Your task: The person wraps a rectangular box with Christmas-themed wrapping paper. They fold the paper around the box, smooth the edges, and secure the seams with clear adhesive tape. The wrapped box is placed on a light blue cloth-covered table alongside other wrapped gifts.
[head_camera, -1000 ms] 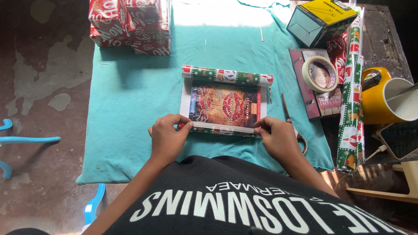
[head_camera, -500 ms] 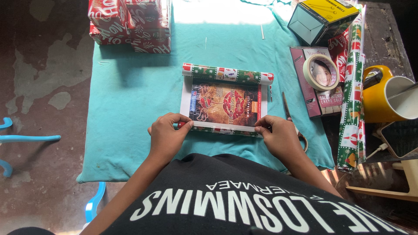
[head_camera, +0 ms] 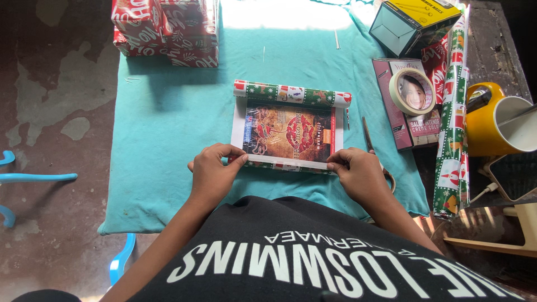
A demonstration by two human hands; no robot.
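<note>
Left hand (head_camera: pixel 215 170): shifted slightly inward along the near edge of the wrapping paper (head_camera: pixel 291 128), fingertips now pinching the folded edge at the box's (head_camera: pixel 288 134) corner. Right hand (head_camera: pixel 358 173): fingers closed tighter on the same fold. Near flap: drawn marginally higher over the box.

A teal cloth (head_camera: pixel 168 140) is seen at centre. Green, red and white festive print is borne by the paper (head_camera: pixel 291 94); brown and red by the box (head_camera: pixel 288 133). Upper left, red-and-white parcels (head_camera: pixel 165 28); at right, a yellow mug (head_camera: pixel 492 120).
</note>
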